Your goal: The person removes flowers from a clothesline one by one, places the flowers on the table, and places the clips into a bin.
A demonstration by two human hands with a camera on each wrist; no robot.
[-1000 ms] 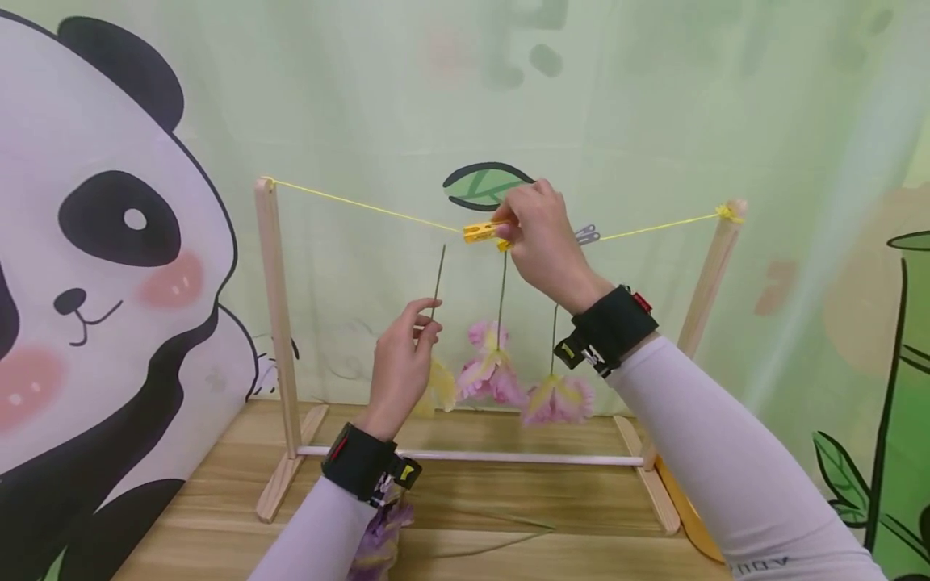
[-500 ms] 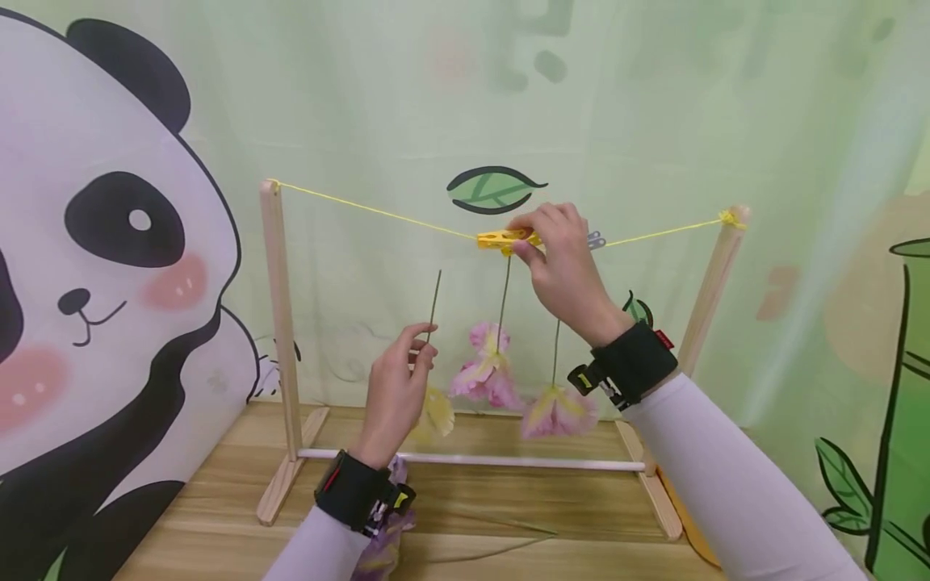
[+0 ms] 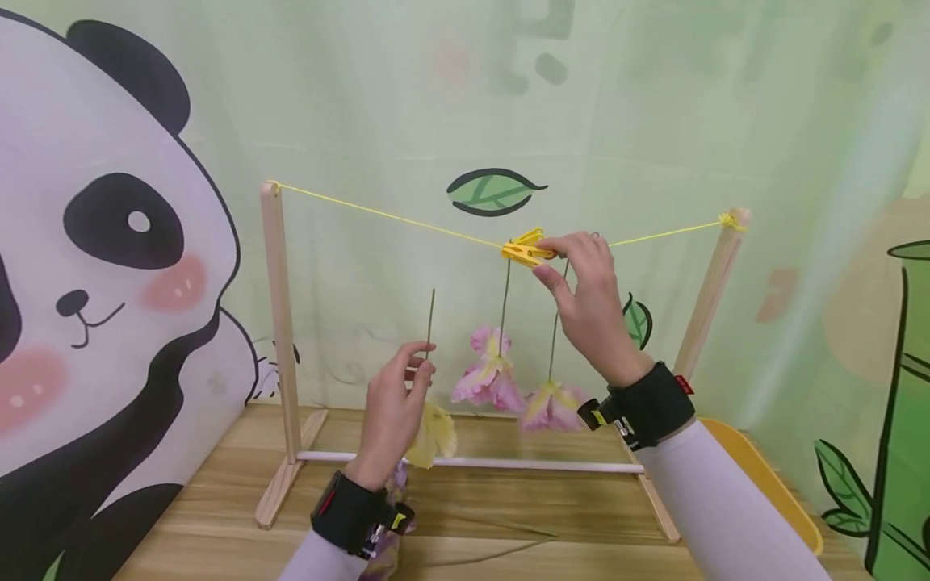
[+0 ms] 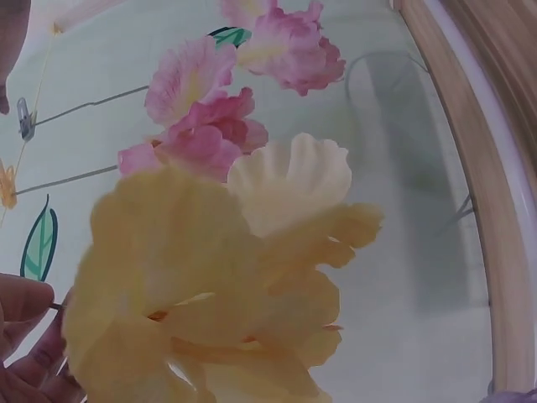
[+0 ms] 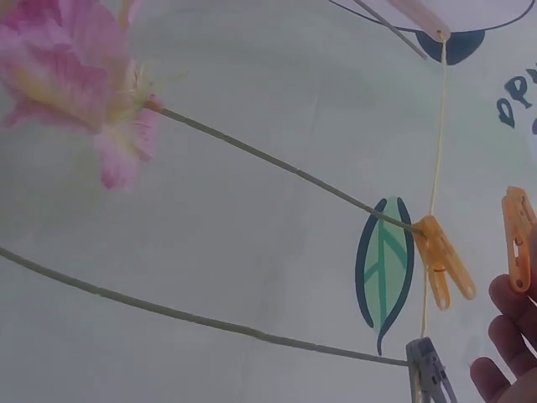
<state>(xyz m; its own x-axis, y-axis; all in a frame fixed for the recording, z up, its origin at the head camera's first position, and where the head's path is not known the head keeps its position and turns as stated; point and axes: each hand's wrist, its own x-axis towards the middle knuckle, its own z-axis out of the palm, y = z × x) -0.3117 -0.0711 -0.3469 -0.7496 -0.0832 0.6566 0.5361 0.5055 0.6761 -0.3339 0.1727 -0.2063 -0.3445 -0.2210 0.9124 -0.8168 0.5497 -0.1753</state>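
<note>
Near the string [image 3: 378, 213], the right hand [image 3: 594, 298] pinched a yellow clothespin [image 5: 517, 235], the left hand [image 3: 395, 399] a flower stem [image 3: 431, 319] that seemingly needed raising next for clipping.

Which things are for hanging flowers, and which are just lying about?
Seem part of the job:
Yellow ruffled flower in the left hand
Yellow plastic peg in the right hand
Yellow string on pale wooden frame
Pink ruffled flowers hanging there
Purple ruffled flower, perhaps

Probably just there:
Yellow rounded tray
Black-and-white panda picture
</note>
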